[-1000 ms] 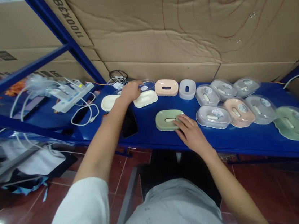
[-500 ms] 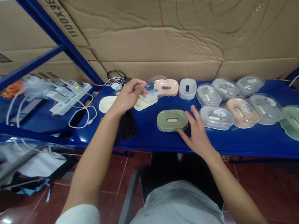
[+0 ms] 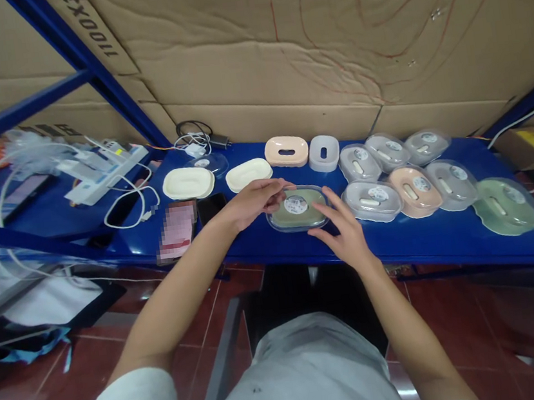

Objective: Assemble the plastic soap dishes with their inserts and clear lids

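A clear plastic lid [image 3: 296, 205] with a round printed label lies over the sage-green oval box [image 3: 279, 218]; whether it sits fully down I cannot tell. Pinched in the fingers of my left hand [image 3: 262, 200] is the lid's left back edge. My right hand [image 3: 343, 226] curves round the right end, thumb at the front edge and fingertips on the lid. Behind stand a peach slotted box [image 3: 286, 160], a grey slotted box [image 3: 324, 162] and two cream trays, one at the left [image 3: 188, 184] and one nearer [image 3: 248, 172].
Several lidded boxes in grey, peach and green [image 3: 506, 206] fill the blue table's right side. Another clear lid [image 3: 209, 163] rests behind the left tray. Phones [image 3: 177, 230], a power strip [image 3: 105, 174] and loose cables are at the left. Cardboard [image 3: 242, 79] walls the back.
My left hand has brought the clear lid rightward and down onto the green box. My right hand has shifted from the box's side onto the lid's right end. The view has moved slightly.
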`<action>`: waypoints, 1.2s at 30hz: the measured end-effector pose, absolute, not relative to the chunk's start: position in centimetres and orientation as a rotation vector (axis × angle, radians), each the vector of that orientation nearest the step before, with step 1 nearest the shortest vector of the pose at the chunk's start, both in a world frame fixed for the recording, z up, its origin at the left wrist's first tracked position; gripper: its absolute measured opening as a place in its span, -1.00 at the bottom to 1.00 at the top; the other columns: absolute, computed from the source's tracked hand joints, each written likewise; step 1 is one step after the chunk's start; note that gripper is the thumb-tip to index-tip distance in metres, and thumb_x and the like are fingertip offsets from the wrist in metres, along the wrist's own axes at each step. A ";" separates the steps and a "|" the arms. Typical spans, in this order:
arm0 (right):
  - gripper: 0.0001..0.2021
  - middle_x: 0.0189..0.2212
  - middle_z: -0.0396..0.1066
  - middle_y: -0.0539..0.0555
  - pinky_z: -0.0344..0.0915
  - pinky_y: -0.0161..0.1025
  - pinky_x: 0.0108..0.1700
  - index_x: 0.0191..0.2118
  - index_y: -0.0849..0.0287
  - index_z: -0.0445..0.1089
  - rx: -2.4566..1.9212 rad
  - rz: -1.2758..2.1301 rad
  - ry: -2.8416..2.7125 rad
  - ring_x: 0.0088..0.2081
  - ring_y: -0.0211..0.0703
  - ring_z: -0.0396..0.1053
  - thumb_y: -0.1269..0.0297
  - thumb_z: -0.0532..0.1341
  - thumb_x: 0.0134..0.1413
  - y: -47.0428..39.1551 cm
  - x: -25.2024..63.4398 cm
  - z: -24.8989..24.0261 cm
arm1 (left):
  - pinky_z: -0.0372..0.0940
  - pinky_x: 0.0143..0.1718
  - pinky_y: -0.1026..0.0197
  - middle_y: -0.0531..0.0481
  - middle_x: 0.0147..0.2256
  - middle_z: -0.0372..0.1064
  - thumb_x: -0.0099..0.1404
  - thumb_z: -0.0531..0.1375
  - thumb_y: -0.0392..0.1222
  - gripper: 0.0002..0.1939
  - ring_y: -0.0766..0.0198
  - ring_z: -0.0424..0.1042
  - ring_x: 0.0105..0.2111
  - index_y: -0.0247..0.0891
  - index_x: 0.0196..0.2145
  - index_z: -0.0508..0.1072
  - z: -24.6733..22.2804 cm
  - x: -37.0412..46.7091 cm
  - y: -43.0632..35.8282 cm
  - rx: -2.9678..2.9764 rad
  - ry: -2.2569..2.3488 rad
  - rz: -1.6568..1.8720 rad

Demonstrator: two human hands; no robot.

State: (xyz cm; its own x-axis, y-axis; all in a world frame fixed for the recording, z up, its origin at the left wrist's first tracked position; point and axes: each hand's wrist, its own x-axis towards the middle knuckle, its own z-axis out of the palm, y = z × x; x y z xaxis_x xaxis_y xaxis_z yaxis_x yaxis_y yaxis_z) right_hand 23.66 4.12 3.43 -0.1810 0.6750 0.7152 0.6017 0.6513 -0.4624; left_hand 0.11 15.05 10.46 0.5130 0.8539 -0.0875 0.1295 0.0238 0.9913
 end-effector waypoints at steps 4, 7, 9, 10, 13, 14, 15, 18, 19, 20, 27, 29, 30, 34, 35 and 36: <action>-0.51 0.50 0.20 0.21 0.24 0.19 0.50 0.39 -0.02 0.37 -1.202 0.176 -1.814 0.51 0.12 0.19 0.06 0.25 0.46 4.7 23.6 3.2 | 0.42 0.02 0.12 -0.19 0.22 0.43 0.48 0.23 0.23 -0.44 0.10 0.48 0.06 -0.17 0.23 0.55 9.7 -0.9 13.9 1.731 1.031 0.908; -0.50 0.52 0.16 0.22 0.19 0.23 0.52 0.42 0.00 0.33 -1.306 0.296 -1.810 0.53 0.12 0.14 0.05 0.20 0.48 5.2 23.7 3.0 | 0.26 0.39 -0.05 -0.15 0.42 0.25 0.54 0.17 0.20 -0.39 0.01 0.27 0.40 -0.06 0.42 0.35 8.4 -1.8 12.4 2.043 1.035 0.885; -0.49 0.52 0.16 0.23 0.17 0.22 0.52 0.43 0.01 0.31 -1.319 0.376 -1.845 0.53 0.11 0.14 0.06 0.20 0.49 5.4 23.8 2.8 | 0.20 0.46 -0.12 -0.17 0.46 0.19 0.51 0.21 0.21 -0.32 -0.02 0.20 0.47 -0.05 0.46 0.27 7.2 -2.1 11.5 2.147 1.039 0.829; -0.49 0.52 0.15 0.24 0.17 0.21 0.53 0.43 0.02 0.31 -1.314 0.408 -1.868 0.54 0.10 0.13 0.07 0.20 0.49 5.5 23.8 2.8 | 0.17 0.48 -0.13 -0.18 0.47 0.17 0.50 0.24 0.21 -0.30 -0.03 0.18 0.48 -0.06 0.46 0.27 6.5 -2.2 11.1 2.173 1.049 0.822; -0.49 0.55 0.08 0.26 0.13 0.18 0.54 0.44 0.05 0.30 -1.293 0.443 -1.921 0.56 0.07 0.06 0.10 0.19 0.50 5.5 23.8 2.8 | 0.11 0.53 -0.14 -0.21 0.47 0.16 0.49 0.28 0.14 -0.34 -0.03 0.16 0.50 -0.09 0.42 0.31 4.8 -2.1 10.1 2.240 1.072 0.876; -0.50 0.56 0.05 0.26 0.12 0.18 0.55 0.45 0.06 0.29 -1.288 0.441 -1.937 0.58 0.07 0.03 0.11 0.18 0.51 5.4 23.8 2.8 | 0.10 0.53 -0.14 -0.21 0.47 0.17 0.50 0.28 0.12 -0.37 -0.02 0.16 0.50 -0.09 0.42 0.32 4.4 -2.1 9.9 2.252 1.074 0.907; -0.50 0.57 0.02 0.25 0.09 0.19 0.56 0.45 0.06 0.29 -1.284 0.436 -1.952 0.59 0.06 -0.01 0.12 0.16 0.52 5.3 23.8 2.9 | 0.10 0.53 -0.14 -0.21 0.47 0.17 0.50 0.29 0.10 -0.38 -0.02 0.18 0.49 -0.08 0.41 0.32 4.1 -2.0 9.7 2.256 1.080 0.938; -0.50 0.61 -0.10 0.22 0.02 0.18 0.58 0.48 0.06 0.26 -1.272 0.441 -1.999 0.62 0.04 -0.14 0.14 0.11 0.55 5.1 23.6 3.1 | 0.14 0.52 -0.14 -0.21 0.45 0.22 0.48 0.32 0.08 -0.40 -0.02 0.23 0.47 -0.08 0.38 0.36 3.5 -1.9 9.5 2.250 1.108 1.008; -0.50 0.62 -0.15 0.20 0.00 0.17 0.59 0.48 0.05 0.25 -1.275 0.451 -2.010 0.62 0.04 -0.18 0.14 0.09 0.56 5.1 23.6 3.2 | 0.15 0.52 -0.14 -0.21 0.44 0.23 0.48 0.33 0.07 -0.40 -0.02 0.26 0.46 -0.09 0.37 0.37 3.4 -1.9 9.5 2.246 1.117 1.020; -0.49 0.63 -0.20 0.18 -0.01 0.17 0.59 0.50 0.04 0.23 -1.284 0.462 -2.017 0.63 0.04 -0.21 0.14 0.07 0.57 5.1 23.5 3.3 | 0.16 0.51 -0.14 -0.21 0.43 0.25 0.46 0.35 0.06 -0.41 -0.02 0.28 0.44 -0.09 0.35 0.38 3.3 -1.9 9.5 2.239 1.125 1.031; -0.45 0.65 -0.33 0.14 0.03 0.18 0.57 0.55 -0.04 0.12 -1.328 0.479 -2.013 0.63 0.07 -0.25 0.09 0.03 0.57 5.3 23.3 2.9 | 0.27 0.44 -0.06 -0.20 0.33 0.36 0.40 0.40 -0.03 -0.40 0.02 0.37 0.37 -0.13 0.31 0.37 3.2 -1.6 9.6 2.260 1.199 1.016; -0.40 0.65 -0.43 0.18 0.05 0.21 0.56 0.59 0.00 0.01 -1.344 0.472 -1.996 0.63 0.12 -0.25 0.11 0.03 0.57 5.2 23.3 2.7 | 0.30 0.41 -0.04 -0.20 0.30 0.37 0.39 0.41 -0.04 -0.38 0.01 0.38 0.35 -0.14 0.31 0.35 3.3 -1.3 9.5 2.288 1.286 0.992; -0.37 0.65 -0.47 0.21 0.06 0.23 0.56 0.61 0.00 -0.05 -1.356 0.463 -1.983 0.63 0.15 -0.22 0.12 0.04 0.56 5.2 23.3 2.6 | 0.31 0.39 -0.06 -0.21 0.29 0.37 0.39 0.40 -0.03 -0.38 -0.02 0.39 0.33 -0.14 0.30 0.35 3.3 -1.1 9.4 2.292 1.336 0.989; -0.32 0.63 -0.35 0.28 0.11 0.25 0.54 0.62 0.03 -0.13 -1.390 0.408 -1.970 0.59 0.18 -0.04 0.17 0.08 0.53 4.9 23.3 2.4 | 0.32 0.32 -0.23 -0.30 0.25 0.38 0.41 0.37 0.03 -0.44 -0.23 0.39 0.28 -0.17 0.26 0.39 4.0 -0.1 10.0 2.282 1.566 0.965; -0.33 0.62 -0.29 0.30 0.13 0.24 0.53 0.61 0.06 -0.08 -1.401 0.405 -1.976 0.58 0.17 0.01 0.16 0.08 0.53 4.9 23.3 2.4 | 0.32 0.30 -0.25 -0.31 0.25 0.39 0.41 0.36 0.04 -0.45 -0.27 0.40 0.26 -0.18 0.26 0.40 4.2 0.0 10.3 2.286 1.642 0.927; -0.36 0.61 -0.22 0.32 0.15 0.22 0.53 0.59 0.09 -0.01 -1.415 0.405 -1.981 0.56 0.16 0.06 0.16 0.08 0.53 4.9 23.4 2.4 | 0.32 0.29 -0.26 -0.31 0.25 0.39 0.42 0.35 0.05 -0.45 -0.29 0.40 0.25 -0.19 0.26 0.40 4.5 0.1 10.7 2.289 1.713 0.884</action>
